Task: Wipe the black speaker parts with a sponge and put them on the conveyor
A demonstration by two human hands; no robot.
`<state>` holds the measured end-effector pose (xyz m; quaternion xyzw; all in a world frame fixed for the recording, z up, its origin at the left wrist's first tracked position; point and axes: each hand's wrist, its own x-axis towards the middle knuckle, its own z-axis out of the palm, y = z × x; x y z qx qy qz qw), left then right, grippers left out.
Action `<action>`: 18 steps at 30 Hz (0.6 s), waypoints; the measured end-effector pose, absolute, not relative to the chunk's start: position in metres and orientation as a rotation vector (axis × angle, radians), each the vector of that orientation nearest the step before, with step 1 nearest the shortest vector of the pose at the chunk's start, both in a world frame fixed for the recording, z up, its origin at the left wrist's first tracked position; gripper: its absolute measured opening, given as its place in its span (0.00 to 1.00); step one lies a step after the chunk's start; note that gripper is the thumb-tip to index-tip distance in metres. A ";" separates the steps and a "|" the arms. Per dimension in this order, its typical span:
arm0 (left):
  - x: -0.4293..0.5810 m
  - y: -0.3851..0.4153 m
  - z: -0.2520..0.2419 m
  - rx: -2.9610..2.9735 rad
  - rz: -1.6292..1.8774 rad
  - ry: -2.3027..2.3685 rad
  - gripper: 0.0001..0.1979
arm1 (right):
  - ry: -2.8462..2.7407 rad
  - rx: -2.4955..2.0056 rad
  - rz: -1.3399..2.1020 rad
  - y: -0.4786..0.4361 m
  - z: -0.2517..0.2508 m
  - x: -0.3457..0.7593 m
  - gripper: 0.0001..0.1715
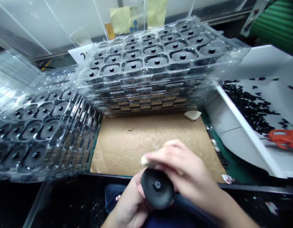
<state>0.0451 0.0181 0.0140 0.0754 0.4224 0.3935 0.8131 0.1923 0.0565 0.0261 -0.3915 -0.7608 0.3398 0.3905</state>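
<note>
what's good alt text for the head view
The left hand and right hand hold a round black part over a cardboard sheet, with a pale pad under the right fingers. Stacked clear trays of matching black parts stand ahead and left; black scraps lie in a white bin at right.

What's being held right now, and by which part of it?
A round black moulded part, gripped at its rim: right hand along the top edge, left hand under the left side.
</note>
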 end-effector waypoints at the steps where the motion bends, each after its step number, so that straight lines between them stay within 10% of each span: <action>1: 0.043 0.017 0.014 0.115 0.820 0.844 0.21 | -1.862 -1.153 0.948 0.060 0.017 0.199 0.14; 18: 0.025 0.014 0.006 0.071 0.864 0.553 0.32 | -1.847 -1.724 0.681 0.016 -0.104 0.228 0.18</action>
